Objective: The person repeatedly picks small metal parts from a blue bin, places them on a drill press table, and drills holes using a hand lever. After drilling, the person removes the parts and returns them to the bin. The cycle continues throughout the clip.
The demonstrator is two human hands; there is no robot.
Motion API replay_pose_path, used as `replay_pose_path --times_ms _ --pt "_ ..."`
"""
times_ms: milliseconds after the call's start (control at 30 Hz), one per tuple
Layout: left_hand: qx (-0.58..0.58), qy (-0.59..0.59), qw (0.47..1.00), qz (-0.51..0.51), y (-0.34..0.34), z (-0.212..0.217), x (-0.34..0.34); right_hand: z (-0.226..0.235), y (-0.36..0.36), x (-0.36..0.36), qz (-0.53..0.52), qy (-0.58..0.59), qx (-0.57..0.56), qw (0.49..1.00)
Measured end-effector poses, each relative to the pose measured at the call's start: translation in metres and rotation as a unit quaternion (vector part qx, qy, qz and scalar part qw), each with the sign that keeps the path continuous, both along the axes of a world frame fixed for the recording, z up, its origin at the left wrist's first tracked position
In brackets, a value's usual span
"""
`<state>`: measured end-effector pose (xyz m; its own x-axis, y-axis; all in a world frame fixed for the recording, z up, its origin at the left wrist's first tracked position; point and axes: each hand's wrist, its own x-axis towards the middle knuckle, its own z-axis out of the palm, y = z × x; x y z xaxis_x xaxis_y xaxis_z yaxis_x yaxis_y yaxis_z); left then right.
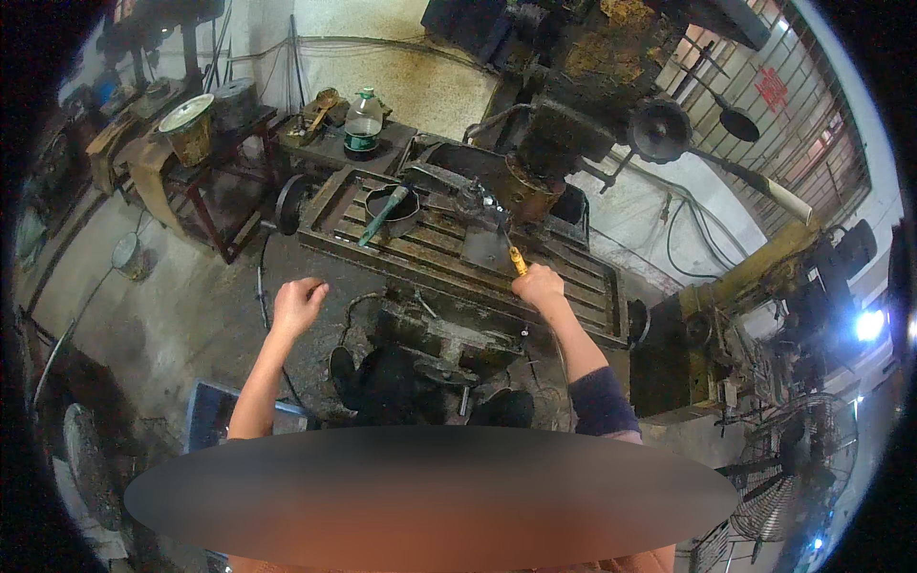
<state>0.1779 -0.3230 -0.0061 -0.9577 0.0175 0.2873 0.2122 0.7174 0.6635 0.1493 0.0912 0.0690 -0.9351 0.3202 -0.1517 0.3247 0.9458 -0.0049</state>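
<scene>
My right hand [541, 288] is closed round the yellow handle of a thin-shafted tool [519, 260], whose exact kind I cannot make out. The tool points away from me, toward a metal block [490, 245] on the slotted machine table [439, 256]. Its tip is close to the clamped parts under the machine head and too small to make out. My left hand [300, 306] hangs in the air in front of the table's left part, fingers curled together and no object showing in it. A round dark pan [394, 218] rests on the table with a green-handled brush [382, 216] lying across it.
The machine's dark head [573, 115] overhangs the table. Handwheels [291, 204] stick out at the table's ends. Behind, a low bench carries a clear bottle [364, 122]; a bucket [187, 129] stands on a rack at left. A wire-caged fan [769, 506] is at lower right.
</scene>
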Motion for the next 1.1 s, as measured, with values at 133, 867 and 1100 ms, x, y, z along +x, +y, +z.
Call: replay_pose_path --times_ms 133,867,1100 --pt "0.055 -0.049 0.997 -0.008 -0.019 -0.028 0.009 -0.009 0.035 0.035 0.002 0.056 -0.041 0.998" --pt "0.561 -0.333 0.749 -0.113 0.060 -0.060 0.083 -0.049 -0.076 0.182 0.342 -0.154 -0.355 0.857" --pt "0.350 -0.175 0.907 0.158 -0.106 -0.064 0.168 -0.045 -0.088 0.176 0.292 -0.142 -0.467 0.822"
